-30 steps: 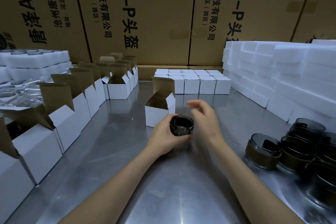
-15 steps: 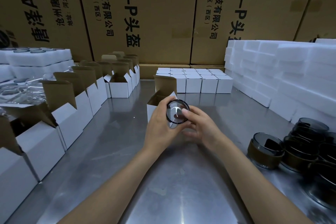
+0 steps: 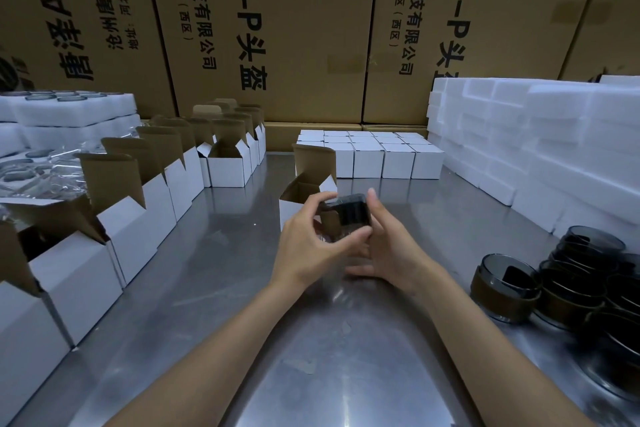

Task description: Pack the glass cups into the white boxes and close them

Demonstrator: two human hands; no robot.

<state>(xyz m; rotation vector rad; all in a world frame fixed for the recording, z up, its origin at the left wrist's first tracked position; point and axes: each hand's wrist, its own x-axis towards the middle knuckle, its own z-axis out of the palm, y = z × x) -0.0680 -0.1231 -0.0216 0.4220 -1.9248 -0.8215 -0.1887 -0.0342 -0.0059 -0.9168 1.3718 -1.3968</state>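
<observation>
Backing the scene, tall brown cardboard cartons (image 3: pixel 311 28) with black print stand behind the steel table (image 3: pixel 311 374). White foam blocks (image 3: pixel 554 149) stacked at right. Row of open white boxes with brown flaps (image 3: pixel 138 218) along left; contents not discernible. Block of closed white boxes (image 3: pixel 377 156) at back centre. Cluster of dark smoked glass cups (image 3: pixel 588 281) at right front, some wrapped in brown bands. One open white box (image 3: pixel 304 191) just behind the hands, interior looks bare. Left hand (image 3: pixel 308 250) and right hand (image 3: pixel 391 246) both curl fingers around one dark glass cup (image 3: pixel 349 215), tilted on its side, above the table, in front of that box.
</observation>
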